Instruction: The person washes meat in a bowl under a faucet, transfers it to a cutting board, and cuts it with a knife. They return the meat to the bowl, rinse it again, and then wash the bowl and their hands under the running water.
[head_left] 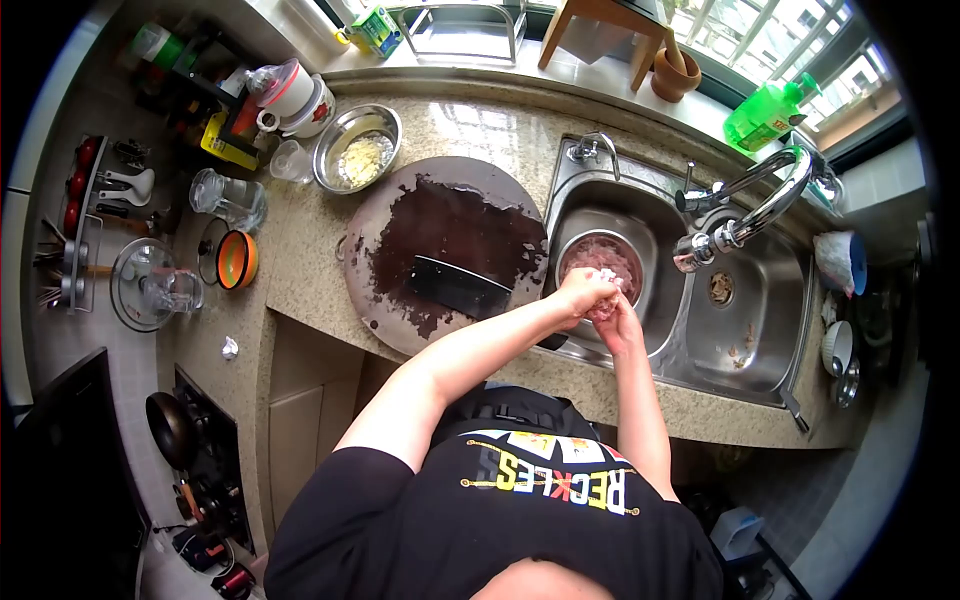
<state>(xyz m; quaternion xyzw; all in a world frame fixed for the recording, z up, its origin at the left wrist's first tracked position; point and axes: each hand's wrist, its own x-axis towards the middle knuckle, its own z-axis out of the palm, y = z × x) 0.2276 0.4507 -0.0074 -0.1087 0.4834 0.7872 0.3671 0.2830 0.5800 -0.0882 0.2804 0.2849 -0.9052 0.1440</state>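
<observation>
Head view: our left hand point(584, 293) and right hand point(625, 326) clasp meat point(604, 311); loose fingers may spill it outside the bowl point(641, 264) below.

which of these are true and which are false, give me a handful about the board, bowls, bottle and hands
The black cleaver lies on the round board. True.

The left hand and right hand are apart, both empty. False: they are together, with pinkish meat between them.

The green bottle lies in the sink. False: it stands outside it, behind the large curved tap.

The bowl of pale yellow bits is on the counter beside the board. True.

The orange bowl sits on the board. False: it is off to the board's left.
</observation>
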